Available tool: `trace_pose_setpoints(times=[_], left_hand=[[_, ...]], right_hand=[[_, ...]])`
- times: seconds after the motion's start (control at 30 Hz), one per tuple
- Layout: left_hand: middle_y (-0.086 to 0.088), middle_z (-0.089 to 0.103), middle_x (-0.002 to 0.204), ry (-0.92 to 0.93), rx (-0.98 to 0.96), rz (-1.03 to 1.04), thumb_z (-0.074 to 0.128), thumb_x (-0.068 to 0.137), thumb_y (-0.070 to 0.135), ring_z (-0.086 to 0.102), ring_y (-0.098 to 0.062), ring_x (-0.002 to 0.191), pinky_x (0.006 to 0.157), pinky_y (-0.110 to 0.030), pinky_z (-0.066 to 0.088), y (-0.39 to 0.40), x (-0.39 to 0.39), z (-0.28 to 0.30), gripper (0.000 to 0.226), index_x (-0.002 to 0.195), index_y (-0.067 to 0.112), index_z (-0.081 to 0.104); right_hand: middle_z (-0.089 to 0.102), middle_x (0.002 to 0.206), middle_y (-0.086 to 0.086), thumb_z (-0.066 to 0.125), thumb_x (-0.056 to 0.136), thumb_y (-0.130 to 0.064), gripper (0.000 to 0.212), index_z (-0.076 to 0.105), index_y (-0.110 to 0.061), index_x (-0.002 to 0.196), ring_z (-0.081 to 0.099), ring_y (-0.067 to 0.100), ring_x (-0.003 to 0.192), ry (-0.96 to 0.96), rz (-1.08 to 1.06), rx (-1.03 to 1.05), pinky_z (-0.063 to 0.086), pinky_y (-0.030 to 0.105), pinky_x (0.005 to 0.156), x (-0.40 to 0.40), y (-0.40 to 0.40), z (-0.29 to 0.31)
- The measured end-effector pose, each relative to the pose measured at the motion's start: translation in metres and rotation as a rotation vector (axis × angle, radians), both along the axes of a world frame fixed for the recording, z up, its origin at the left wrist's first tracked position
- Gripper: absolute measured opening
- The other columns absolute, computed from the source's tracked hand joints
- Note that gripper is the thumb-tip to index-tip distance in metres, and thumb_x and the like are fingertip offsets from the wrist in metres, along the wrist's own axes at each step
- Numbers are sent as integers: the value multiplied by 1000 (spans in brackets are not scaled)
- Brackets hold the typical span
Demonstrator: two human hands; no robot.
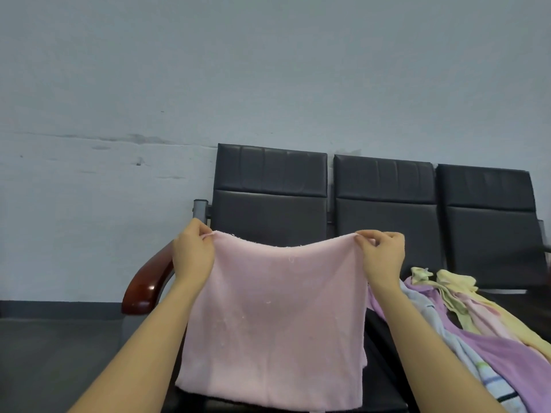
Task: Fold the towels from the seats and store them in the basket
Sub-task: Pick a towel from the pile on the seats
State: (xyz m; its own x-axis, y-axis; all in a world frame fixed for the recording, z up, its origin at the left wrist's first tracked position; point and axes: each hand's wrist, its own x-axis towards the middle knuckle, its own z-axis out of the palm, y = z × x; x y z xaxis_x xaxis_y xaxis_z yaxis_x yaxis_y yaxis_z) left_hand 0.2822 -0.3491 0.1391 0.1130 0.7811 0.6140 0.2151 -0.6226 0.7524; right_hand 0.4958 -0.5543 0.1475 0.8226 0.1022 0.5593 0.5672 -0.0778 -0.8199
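A person holds a pink towel (277, 317) up in front of a row of black seats (384, 210). The left hand (192, 253) pinches the towel's upper left corner between thumb and fingers, and the right hand (383, 254) pinches the upper right corner the same way, so both hands have a narrow, closed grip on cloth. The top edge sags a little between the two hands. The towel hangs down flat and wide, and its lower edge reaches the front of the leftmost seat cushion; whether it rests on the cushion or just hangs before it, I cannot tell. A second layer of the same pink cloth shows along the right side and at the bottom, so the towel looks doubled over.

To the right, on the middle and right seats, lies a loose heap of other towels: a purple towel (495, 350), a blue striped towel (477, 368), a yellow towel (459, 281) and a paler pink one (489, 318) among them, overlapping each other. They lie just beside the right forearm, apart from the held towel.

At the left end of the row a brown wooden armrest (146, 293) curves down, just behind the left forearm. Behind the seats stands a pale grey wall (208, 70), with a dark floor (53, 353) at the lower left
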Motion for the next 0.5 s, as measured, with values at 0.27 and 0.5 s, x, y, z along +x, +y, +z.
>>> trace_pose_setpoints(times=[0.27, 0.5], left_hand=[[-10, 65, 113, -184, 93, -1, 53, 92, 2, 58, -27, 105, 94, -35, 47, -6, -7, 43, 27, 116, 6, 64], [-19, 62, 116, -102, 271, 145, 50, 93, 1, 50, -36, 110, 96, -40, 37, -11, -15, 57, 29, 117, 2, 65]], right_hand=[[71, 95, -5, 58, 91, -17, 18, 74, -24, 95, 66, 18, 80, 4, 1, 153, 52, 36, 79, -11, -8, 41], [62, 86, -5, 49, 96, -7, 19, 63, -19, 92, 63, 16, 84, -108, 18, 235, 56, 36, 81, -24, -13, 59]])
